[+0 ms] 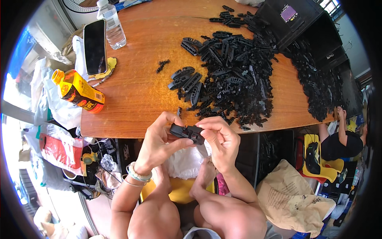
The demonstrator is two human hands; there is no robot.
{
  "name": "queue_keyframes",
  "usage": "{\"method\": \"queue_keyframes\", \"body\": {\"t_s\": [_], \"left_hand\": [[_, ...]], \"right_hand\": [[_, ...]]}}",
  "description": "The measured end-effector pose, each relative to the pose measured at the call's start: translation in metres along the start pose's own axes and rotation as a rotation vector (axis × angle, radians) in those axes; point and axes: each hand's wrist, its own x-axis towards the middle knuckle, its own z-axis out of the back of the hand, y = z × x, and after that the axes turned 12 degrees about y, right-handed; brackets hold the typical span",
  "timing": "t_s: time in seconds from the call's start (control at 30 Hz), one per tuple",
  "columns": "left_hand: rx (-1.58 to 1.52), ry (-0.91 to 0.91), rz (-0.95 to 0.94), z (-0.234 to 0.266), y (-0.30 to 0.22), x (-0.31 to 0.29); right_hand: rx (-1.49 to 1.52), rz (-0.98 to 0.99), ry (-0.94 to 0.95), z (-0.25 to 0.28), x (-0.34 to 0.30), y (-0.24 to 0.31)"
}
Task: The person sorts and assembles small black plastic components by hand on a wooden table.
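Observation:
Just off the table's near edge, a small dark plastic part point(188, 134), black with openings along its side, is held between my two hands. My left hand point(159, 139) pinches one end between thumb and fingers, a beaded bracelet and a thin bangle on its wrist. At the other end my right hand point(223, 143) grips with thumb and fingertips, which hide some of the part. Beyond the hands, a heap of black plastic pieces point(234, 75) spreads over the wooden table point(135, 67); longer slotted shells point(193, 83) lie on its left side.
A yellow-labelled bottle point(85, 93), a phone point(95, 47) and a clear water bottle point(113, 28) stand at the left. Black bins point(288, 20) line the far right beside more small parts point(310, 75). Another person point(342, 139) sits at right, near a paper bag point(290, 199).

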Motion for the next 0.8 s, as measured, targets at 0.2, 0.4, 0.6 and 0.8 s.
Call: {"method": "queue_keyframes", "body": {"t_s": [0.2,0.4,0.6,0.8], "left_hand": [[-0.063,-0.059,0.041,-0.013,-0.008,-0.003],[0.017,-0.131,-0.044,-0.009,0.001,-0.002],[0.149,-0.127,-0.094,-0.008,0.005,-0.003],[0.301,-0.011,-0.017,-0.001,0.005,-0.007]], "right_hand": [[-0.254,0.142,0.014,0.000,0.000,-0.007],[-0.652,0.374,0.065,0.008,0.007,-0.007],[-0.211,-0.160,0.157,0.009,-0.004,-0.010],[-0.219,-0.200,0.142,0.017,-0.012,-0.014]]}}
